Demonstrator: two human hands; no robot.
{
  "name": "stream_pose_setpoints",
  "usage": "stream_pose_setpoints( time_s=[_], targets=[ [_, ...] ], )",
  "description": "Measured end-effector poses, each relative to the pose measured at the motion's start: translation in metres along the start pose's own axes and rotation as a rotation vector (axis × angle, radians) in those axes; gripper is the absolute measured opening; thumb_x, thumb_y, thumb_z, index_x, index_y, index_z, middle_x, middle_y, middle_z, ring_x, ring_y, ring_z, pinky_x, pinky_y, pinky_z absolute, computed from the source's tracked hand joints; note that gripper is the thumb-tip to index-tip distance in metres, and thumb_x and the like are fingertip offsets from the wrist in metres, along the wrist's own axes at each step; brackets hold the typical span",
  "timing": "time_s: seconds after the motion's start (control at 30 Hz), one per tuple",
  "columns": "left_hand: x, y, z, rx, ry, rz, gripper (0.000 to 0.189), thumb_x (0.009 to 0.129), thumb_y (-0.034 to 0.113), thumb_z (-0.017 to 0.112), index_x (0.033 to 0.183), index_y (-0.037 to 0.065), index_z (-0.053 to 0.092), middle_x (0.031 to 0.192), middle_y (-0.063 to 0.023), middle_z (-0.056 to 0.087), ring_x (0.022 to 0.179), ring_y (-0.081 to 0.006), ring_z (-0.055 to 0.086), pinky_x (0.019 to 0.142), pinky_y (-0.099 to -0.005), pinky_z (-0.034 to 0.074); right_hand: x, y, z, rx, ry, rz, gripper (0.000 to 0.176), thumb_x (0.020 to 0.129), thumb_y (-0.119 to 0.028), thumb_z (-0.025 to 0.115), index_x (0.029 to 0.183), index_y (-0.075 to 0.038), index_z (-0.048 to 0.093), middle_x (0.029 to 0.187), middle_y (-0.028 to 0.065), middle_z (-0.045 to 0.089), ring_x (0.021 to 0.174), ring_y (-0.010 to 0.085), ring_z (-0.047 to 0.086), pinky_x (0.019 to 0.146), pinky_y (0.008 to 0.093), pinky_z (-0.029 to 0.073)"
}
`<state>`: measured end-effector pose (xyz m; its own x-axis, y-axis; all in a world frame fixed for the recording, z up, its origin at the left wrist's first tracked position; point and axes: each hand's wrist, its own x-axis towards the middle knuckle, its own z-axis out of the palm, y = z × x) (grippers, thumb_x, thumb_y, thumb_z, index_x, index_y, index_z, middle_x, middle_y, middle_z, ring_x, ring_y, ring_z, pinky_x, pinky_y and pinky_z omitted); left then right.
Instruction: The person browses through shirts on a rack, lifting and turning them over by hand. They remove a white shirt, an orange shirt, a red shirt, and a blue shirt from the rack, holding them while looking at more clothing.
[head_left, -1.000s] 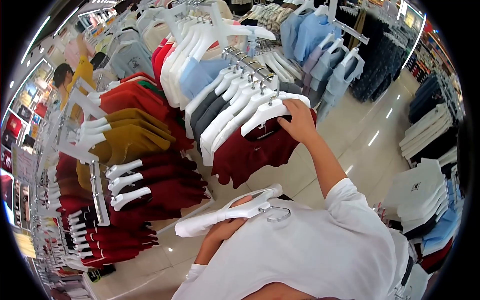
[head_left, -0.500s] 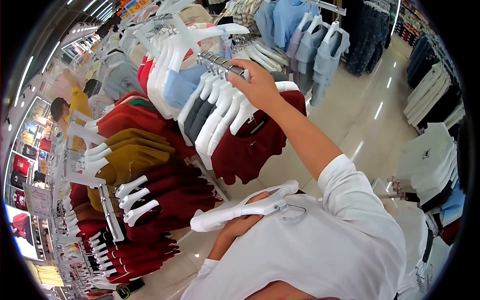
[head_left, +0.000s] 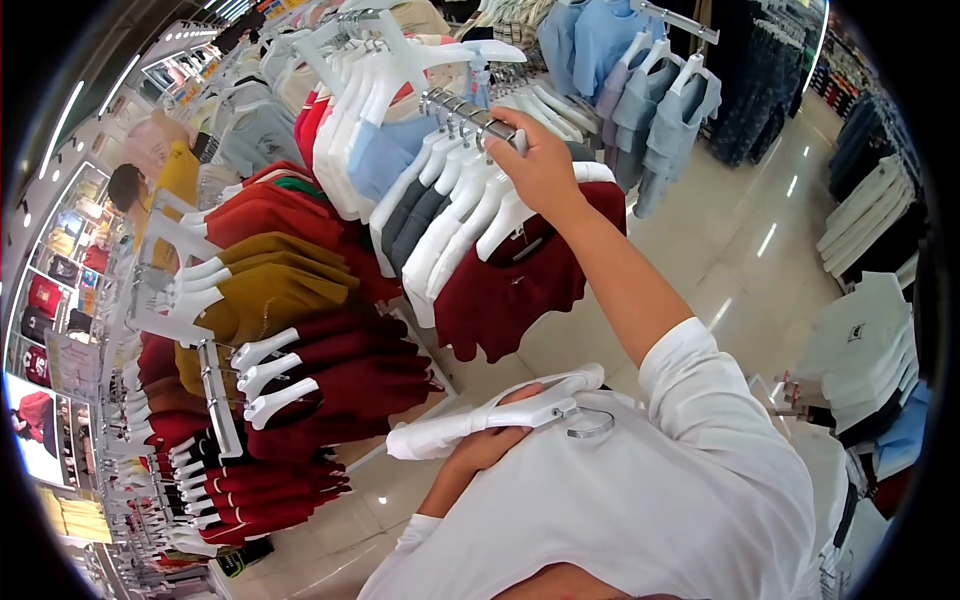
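My right hand is closed around the front end of a metal display rail, beside the gathered hanger hooks. From this rail hang a dark red knit top, white and grey garments on white hangers, and a light blue one. Low in front of my body, my left hand is closed around a white clothes hanger with its metal hook turned outward. White fabric seems to lie along the hanger, but it blends with my white shirt.
To the left, racks carry mustard tops, dark red tops and orange-red tops. Behind them stands a person in yellow. Light blue clothes hang at the back. White shirts hang on the right, beyond the shiny floor.
The view has shifted slightly, so the racks sit a little lower and farther right. My right hand stays on the rail, and my left hand keeps hold of the hanger.
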<state>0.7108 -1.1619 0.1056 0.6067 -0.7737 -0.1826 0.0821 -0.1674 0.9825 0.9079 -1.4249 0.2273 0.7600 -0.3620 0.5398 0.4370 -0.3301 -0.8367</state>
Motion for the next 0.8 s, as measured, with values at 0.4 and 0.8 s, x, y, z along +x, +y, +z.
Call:
stream_pose_setpoints(
  time_s=[0.4, 0.8],
  targets=[
    [0.028, 0.001, 0.018, -0.018, -0.014, -0.028, 0.051, 0.094, 0.015, 0.06, 0.143, 0.007, 0.046, 0.142, -0.0119, 0.049, 0.13, -0.0238, 0.048, 0.108, -0.0339, 0.036, 0.0, -0.003, -0.009, -0.039, -0.077, -0.05, 0.053, 0.088, -0.031, 0.068, 0.132, -0.005, 0.055, 0.126, 0.0163, 0.062, 0.112, 0.0254, 0.06, 0.096, 0.0323, 0.044],
    [0.129, 0.021, 0.089, 0.074, -0.158, -0.035, 0.055, 0.094, 0.018, 0.059, 0.145, 0.006, 0.043, 0.144, -0.0124, 0.047, 0.133, -0.0237, 0.044, 0.11, -0.0345, 0.033, -0.069, 0.018, -0.188, -0.131, -0.669, 0.293, 0.05, 0.092, -0.036, 0.059, 0.13, -0.004, 0.055, 0.125, 0.0182, 0.06, 0.113, 0.0329, 0.058, 0.097, 0.0397, 0.046]
  ],
)
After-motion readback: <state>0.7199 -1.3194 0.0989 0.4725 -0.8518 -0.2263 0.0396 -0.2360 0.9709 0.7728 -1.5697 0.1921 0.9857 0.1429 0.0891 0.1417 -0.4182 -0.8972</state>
